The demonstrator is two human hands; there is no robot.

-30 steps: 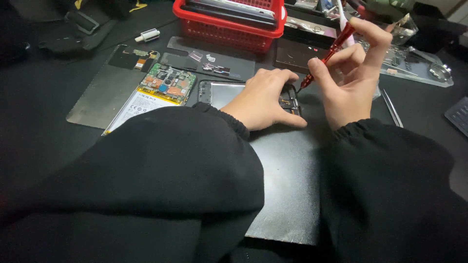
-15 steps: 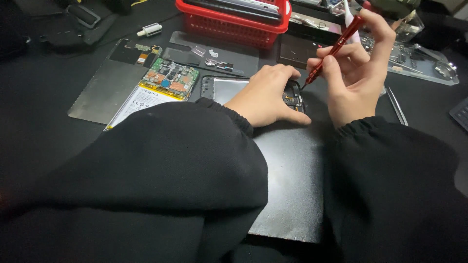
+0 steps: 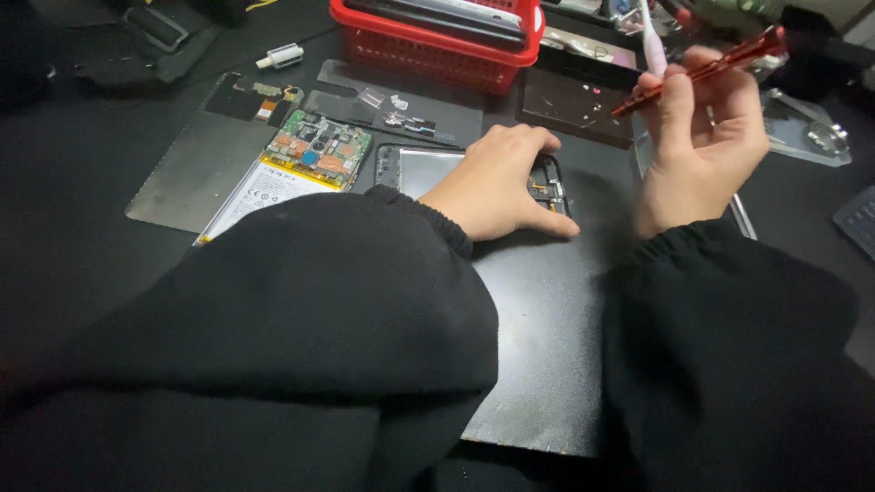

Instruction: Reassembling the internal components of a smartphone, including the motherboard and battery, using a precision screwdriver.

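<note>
My left hand (image 3: 499, 182) lies flat on an opened phone frame (image 3: 419, 169), pressing it onto the dark work mat (image 3: 547, 319). My right hand (image 3: 697, 150) is raised above the mat, to the right of the frame, and grips a red screwdriver (image 3: 702, 71) that slants up toward the right. The driver's tip is off the phone. Black sleeves cover both forearms and hide the near part of the mat.
A second opened phone with a green circuit board and a white battery (image 3: 292, 169) lies left of the frame on a grey sheet (image 3: 196, 169). A red basket (image 3: 437, 41) stands at the back. Small loose parts (image 3: 401, 109), a dark panel (image 3: 574, 105) and clear plastic pieces (image 3: 807, 132) lie around.
My right hand has lifted up and away to the right with the screwdriver, taking its tip off the phone frame. My left hand has stayed on the frame.
</note>
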